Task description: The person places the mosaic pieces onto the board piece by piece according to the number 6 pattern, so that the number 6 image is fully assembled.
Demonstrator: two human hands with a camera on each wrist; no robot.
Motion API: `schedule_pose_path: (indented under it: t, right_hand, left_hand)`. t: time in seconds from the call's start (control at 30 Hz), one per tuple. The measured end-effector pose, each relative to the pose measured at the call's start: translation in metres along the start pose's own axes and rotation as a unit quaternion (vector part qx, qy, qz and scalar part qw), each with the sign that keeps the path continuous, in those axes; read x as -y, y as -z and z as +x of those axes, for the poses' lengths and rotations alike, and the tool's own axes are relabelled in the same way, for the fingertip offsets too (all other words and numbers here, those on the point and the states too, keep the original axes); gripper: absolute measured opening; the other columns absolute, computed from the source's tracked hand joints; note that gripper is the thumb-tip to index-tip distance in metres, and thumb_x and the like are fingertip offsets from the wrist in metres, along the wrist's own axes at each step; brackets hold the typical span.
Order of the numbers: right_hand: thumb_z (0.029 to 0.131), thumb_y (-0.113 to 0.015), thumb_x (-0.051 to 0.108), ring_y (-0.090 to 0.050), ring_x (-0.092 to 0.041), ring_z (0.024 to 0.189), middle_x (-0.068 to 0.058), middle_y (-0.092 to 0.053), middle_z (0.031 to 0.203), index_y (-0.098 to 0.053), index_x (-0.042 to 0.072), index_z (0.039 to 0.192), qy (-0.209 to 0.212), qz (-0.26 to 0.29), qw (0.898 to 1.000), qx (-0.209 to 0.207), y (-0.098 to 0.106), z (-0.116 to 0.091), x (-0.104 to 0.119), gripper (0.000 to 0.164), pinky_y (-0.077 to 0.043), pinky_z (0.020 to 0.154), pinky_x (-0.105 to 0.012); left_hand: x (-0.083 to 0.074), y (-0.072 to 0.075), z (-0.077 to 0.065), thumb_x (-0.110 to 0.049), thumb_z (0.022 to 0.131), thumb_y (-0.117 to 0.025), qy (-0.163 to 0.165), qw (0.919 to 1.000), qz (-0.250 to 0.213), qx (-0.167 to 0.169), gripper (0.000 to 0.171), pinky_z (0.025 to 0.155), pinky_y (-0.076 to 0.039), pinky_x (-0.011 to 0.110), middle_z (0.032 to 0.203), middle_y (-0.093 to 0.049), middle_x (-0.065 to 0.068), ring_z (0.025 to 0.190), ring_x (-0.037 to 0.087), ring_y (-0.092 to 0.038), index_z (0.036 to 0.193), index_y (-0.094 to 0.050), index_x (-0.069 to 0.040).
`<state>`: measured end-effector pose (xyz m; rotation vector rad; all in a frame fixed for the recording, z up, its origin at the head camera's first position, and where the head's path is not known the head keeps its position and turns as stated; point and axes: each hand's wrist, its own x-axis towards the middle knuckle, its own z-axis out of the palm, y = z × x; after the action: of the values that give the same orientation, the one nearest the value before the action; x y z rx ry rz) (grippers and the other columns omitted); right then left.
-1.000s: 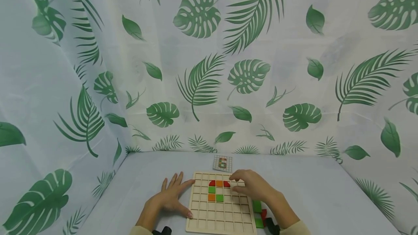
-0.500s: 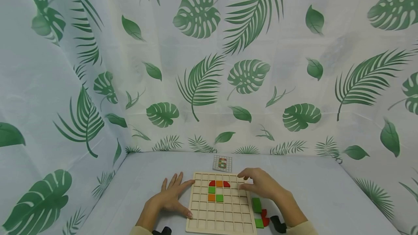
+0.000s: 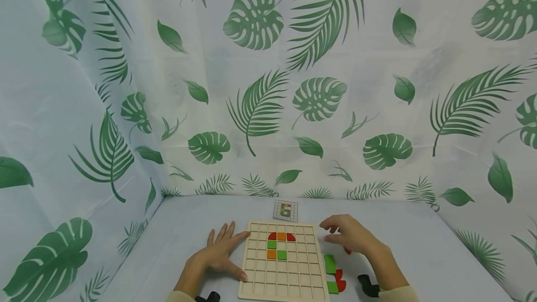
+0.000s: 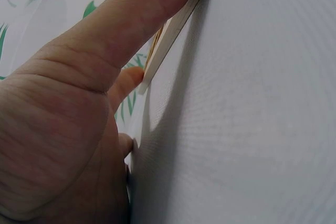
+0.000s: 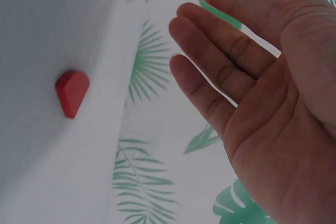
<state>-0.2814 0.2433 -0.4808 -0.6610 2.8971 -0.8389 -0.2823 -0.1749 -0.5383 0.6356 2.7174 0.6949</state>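
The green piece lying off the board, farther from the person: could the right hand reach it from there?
Probably yes: the right hand looks empty and hovers close by, and the green piece lies uncovered beside the board, with nothing visibly blocking it.

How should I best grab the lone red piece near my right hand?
Probably pinch the red piece by two opposite side edges, coming from above with your right hand: it lies flat on the table, its thick sides exposed and nothing touching it.
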Motion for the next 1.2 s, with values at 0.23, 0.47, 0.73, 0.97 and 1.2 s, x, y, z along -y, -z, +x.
schedule_pose_path:
  t: [0.23,0.47,0.73,0.97,1.2]
  right_hand:
    - [0.087,-0.083,0.012,-0.068,-0.018,0.093,-0.006,-0.078,0.11,-0.078,0.007,0.115,-0.009,-0.002,1.0,-0.005,0.008,-0.008,-0.015,0.029,-0.058,0.078,-0.033]
    - [0.085,-0.083,0.007,-0.068,-0.022,0.095,-0.008,-0.078,0.11,-0.079,0.005,0.114,-0.023,0.008,1.0,-0.004,0.013,-0.014,-0.026,0.028,-0.057,0.077,-0.031]
    - [0.083,-0.082,0.002,-0.067,-0.024,0.095,-0.008,-0.078,0.107,-0.079,0.005,0.113,-0.05,0.037,0.998,0.007,0.019,-0.019,-0.035,0.031,-0.055,0.074,-0.031]
    - [0.081,-0.079,-0.005,-0.066,-0.026,0.096,-0.009,-0.077,0.106,-0.08,0.005,0.11,-0.08,0.071,0.994,0.021,0.018,-0.022,-0.044,0.031,-0.057,0.075,-0.036]
    - [0.077,-0.082,-0.005,-0.065,-0.025,0.096,-0.008,-0.077,0.106,-0.081,0.007,0.107,-0.091,0.081,0.992,0.035,0.015,-0.022,-0.052,0.032,-0.058,0.074,-0.035]
  left_hand:
    - [0.0,-0.001,0.001,-0.068,0.059,-0.092,0.004,1.0,0.001,0.001,0.12,0.12,0.003,0.079,0.173,-0.01,0.027,0.16,0.051,-0.003,0.16,-0.038,-0.033]
    - [-0.001,0.0,0.0,-0.068,0.059,-0.092,0.005,1.0,-0.001,0.002,0.12,0.12,0.004,0.079,0.173,-0.009,0.027,0.16,0.051,-0.003,0.161,-0.038,-0.033]
    - [-0.001,0.0,-0.001,-0.069,0.059,-0.092,0.004,1.0,-0.003,0.001,0.12,0.12,0.004,0.078,0.173,-0.009,0.026,0.16,0.051,-0.002,0.161,-0.038,-0.033]
    - [-0.001,0.001,-0.001,-0.069,0.06,-0.091,0.004,1.0,0.001,0.002,0.119,0.12,0.003,0.079,0.173,-0.01,0.026,0.16,0.05,-0.003,0.161,-0.038,-0.034]
    - [-0.001,0.0,-0.001,-0.068,0.06,-0.092,0.009,0.9999,-0.004,0.004,0.119,0.12,0.004,0.078,0.173,-0.009,0.026,0.16,0.05,-0.003,0.161,-0.038,-0.034]
